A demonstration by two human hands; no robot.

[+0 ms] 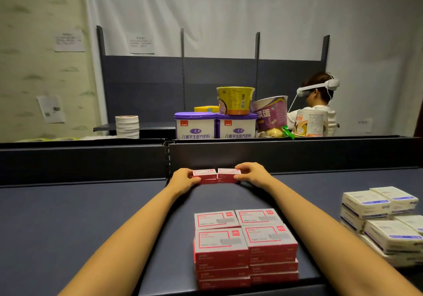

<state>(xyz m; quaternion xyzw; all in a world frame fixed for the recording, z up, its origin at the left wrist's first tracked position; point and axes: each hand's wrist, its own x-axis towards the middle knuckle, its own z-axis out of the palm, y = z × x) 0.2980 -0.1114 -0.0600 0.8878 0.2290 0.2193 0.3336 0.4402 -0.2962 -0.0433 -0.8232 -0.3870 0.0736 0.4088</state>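
- Head camera: we look down along both bare forearms to the back of a dark blue shelf [91, 215], where our hands meet.
- Our left hand [184, 179] grips the left red box [204, 174] at its outer end, fingers curled over the top and thumb at the front.
- Our right hand [253, 174] grips the right red box [229, 172] from the other side, thumb on the near face and fingers bent over the top edge.
- These two boxes sit side by side and touching between our hands, just in front of the shelf's back wall [286, 156]. Each seems to rest on a second red box, though the blur leaves us unsure.
- Nearer to us, at the front edge of the shelf, stands a pile of red boxes [245, 247] — two by two on top and several layers deep — well apart from the pair we hold.
- To the right lies a heap of white boxes [380, 204] with blue print, loosely stacked, some at an angle.
- Beyond the back wall we see two white tubs [194, 126] with purple lids side by side. A yellow noodle bowl [235, 100] sits on top of them, a purple bowl [271, 112] tilts beside it, and a tin [311, 123] is further right.
- A stack of white rolls [127, 126] stands left of the tubs, and a person [317, 83] wearing a white headset is behind the tin.
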